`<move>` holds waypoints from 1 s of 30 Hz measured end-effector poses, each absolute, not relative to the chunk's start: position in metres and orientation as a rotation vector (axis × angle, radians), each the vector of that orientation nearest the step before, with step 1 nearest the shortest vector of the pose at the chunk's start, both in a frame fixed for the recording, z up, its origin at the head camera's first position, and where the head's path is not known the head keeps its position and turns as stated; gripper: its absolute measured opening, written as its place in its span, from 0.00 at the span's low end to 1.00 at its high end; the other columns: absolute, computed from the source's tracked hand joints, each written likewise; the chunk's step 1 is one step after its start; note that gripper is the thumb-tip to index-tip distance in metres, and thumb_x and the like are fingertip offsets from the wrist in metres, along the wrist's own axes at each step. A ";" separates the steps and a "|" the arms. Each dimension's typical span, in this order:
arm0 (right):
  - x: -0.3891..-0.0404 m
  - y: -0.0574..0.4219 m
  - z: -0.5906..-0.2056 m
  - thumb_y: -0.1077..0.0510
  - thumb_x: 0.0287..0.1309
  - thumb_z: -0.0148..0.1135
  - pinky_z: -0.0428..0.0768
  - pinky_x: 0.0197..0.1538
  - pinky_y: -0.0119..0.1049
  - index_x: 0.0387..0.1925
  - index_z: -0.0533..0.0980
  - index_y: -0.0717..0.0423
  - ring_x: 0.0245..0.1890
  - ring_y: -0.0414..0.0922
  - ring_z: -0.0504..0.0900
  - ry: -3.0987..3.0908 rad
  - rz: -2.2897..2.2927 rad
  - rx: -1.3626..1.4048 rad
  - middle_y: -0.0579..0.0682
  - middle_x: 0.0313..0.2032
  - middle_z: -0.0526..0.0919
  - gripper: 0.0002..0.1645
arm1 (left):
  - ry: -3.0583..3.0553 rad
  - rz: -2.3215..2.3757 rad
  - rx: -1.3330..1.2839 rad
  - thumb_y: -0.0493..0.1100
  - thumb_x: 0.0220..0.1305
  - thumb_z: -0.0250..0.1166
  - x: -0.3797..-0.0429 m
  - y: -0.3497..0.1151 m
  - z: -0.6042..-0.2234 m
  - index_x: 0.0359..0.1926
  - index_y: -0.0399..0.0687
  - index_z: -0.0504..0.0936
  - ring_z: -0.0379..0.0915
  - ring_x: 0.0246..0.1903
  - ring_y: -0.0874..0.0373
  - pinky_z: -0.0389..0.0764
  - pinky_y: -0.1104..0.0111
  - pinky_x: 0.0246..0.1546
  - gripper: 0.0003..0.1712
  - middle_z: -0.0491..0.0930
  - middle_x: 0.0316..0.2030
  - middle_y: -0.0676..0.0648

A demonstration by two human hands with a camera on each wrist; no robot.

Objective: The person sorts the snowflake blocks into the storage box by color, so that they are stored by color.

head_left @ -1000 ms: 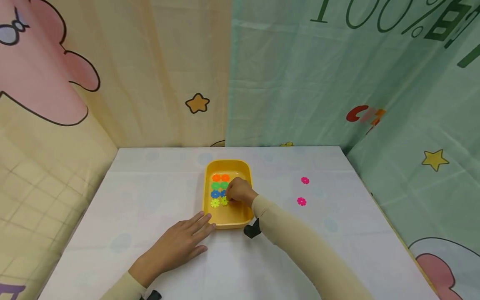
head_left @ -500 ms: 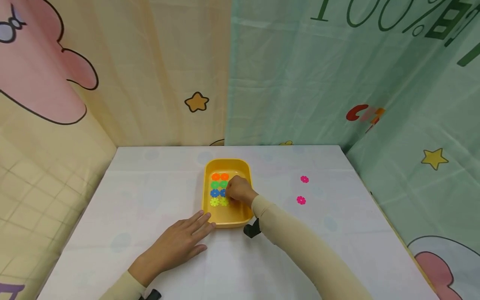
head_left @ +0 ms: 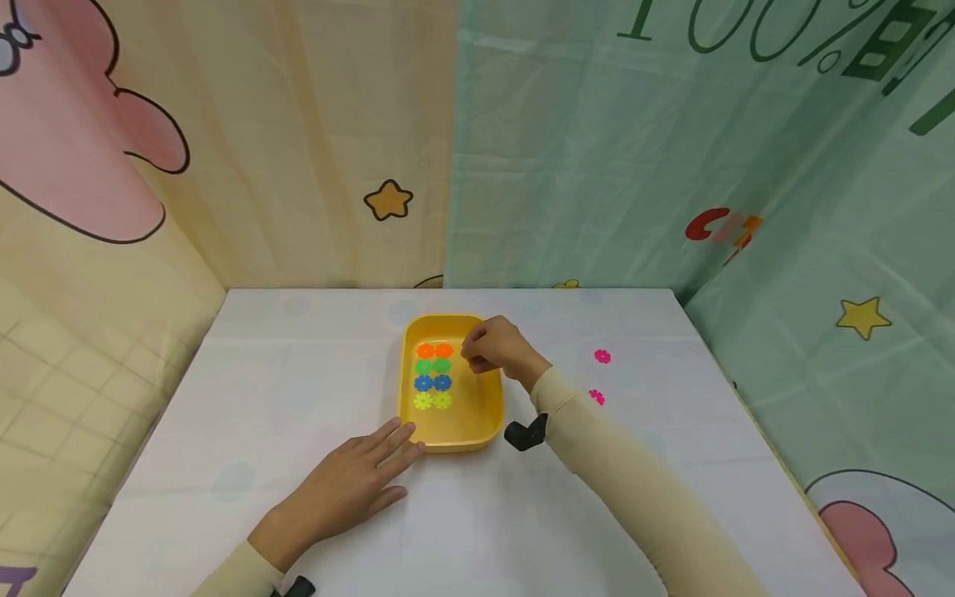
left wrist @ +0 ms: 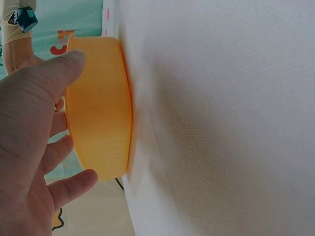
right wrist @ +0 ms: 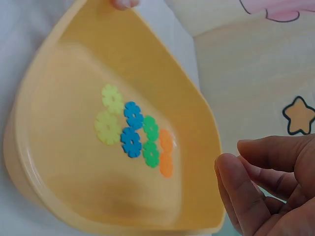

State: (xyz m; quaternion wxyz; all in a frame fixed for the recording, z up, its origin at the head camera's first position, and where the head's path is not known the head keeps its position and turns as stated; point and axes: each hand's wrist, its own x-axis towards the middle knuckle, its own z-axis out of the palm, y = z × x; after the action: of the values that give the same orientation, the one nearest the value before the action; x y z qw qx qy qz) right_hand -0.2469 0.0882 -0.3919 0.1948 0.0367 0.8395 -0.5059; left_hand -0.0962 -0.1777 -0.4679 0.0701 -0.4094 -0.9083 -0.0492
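Note:
A yellow plastic tray (head_left: 477,435) holds paired snowflake discs: orange (head_left: 425,351), green (head_left: 424,366), blue (head_left: 424,383) and yellow-green (head_left: 423,401). My left hand (head_left: 351,485) touches the tray's near left corner, its fingers extended; in the left wrist view the fingers lie along the tray wall (left wrist: 101,108). Over the tray's right rim is my right hand (head_left: 501,347). In the right wrist view, that hand (right wrist: 270,187) has loosely bent fingers, thumb near the forefinger, and nothing visible between them.
Two pink snowflake discs, one farther back (head_left: 602,356) and one nearer (head_left: 597,397), lie on the white table (head_left: 298,373) right of the tray. The right sleeve partly covers the nearer one. Printed curtains (head_left: 336,124) stand behind and beside the table.
My right hand has lifted away from the blue and yellow-green discs, moving up and right to the tray's rim. All the paired discs now show. The left hand keeps its place.

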 end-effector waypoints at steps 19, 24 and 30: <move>-0.249 0.222 -0.394 0.62 0.67 0.64 0.86 0.36 0.32 0.50 0.77 0.67 0.28 0.40 0.82 2.313 -1.643 0.263 0.51 0.34 0.83 0.14 | -2.657 -0.154 -1.242 0.57 0.64 0.71 -0.095 -0.175 -0.469 0.71 0.54 0.73 0.64 0.72 0.46 0.83 0.54 0.53 0.37 0.70 0.72 0.43; -0.246 0.258 -0.401 0.60 0.68 0.63 0.86 0.38 0.31 0.56 0.75 0.68 0.30 0.40 0.83 2.317 -1.645 0.354 0.50 0.38 0.81 0.19 | -2.657 -0.165 -1.243 0.57 0.63 0.72 -0.094 -0.175 -0.468 0.70 0.53 0.74 0.64 0.72 0.46 0.83 0.54 0.52 0.37 0.70 0.71 0.43; -0.245 0.288 -0.407 0.58 0.71 0.61 0.86 0.41 0.31 0.62 0.72 0.68 0.34 0.41 0.82 2.327 -1.632 0.462 0.56 0.46 0.81 0.24 | -2.648 -0.155 -1.238 0.57 0.62 0.72 -0.095 -0.174 -0.468 0.70 0.54 0.74 0.65 0.71 0.46 0.83 0.54 0.53 0.37 0.71 0.71 0.43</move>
State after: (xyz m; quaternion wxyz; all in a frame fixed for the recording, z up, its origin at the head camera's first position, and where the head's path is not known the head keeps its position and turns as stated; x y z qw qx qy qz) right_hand -0.2445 0.2883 -0.4067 0.1304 0.1589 0.8012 -0.5619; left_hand -0.0951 -0.1742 -0.4681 0.1071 -0.4205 -0.8994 -0.0528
